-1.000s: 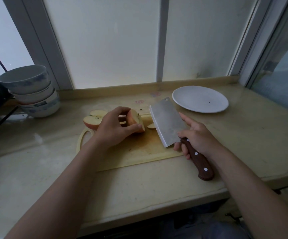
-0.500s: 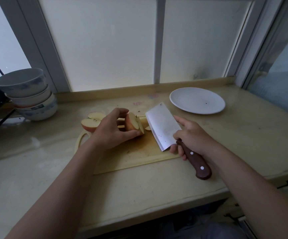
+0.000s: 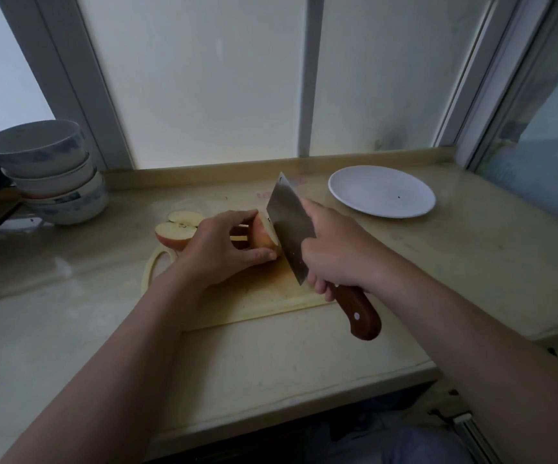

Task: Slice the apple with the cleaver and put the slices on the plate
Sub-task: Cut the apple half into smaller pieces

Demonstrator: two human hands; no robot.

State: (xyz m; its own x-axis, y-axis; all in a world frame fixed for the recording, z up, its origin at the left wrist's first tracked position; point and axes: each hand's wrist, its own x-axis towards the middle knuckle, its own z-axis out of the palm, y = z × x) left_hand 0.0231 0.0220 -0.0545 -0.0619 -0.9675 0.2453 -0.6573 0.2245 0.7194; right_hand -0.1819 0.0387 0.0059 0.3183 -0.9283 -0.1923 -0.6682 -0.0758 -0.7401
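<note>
On a beige counter (image 3: 270,363) by a window, your left hand (image 3: 217,252) gripped the apple (image 3: 264,234) on the board (image 3: 260,299); your right hand (image 3: 334,252) clenched the cleaver (image 3: 287,222) (blade against the apple), plate (image 3: 381,192) nearby.

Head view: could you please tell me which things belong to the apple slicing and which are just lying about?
In the job: apple in the left hand, cleaver in the right hand, cut pieces, board, plate.
Lying about: bowls.
</note>
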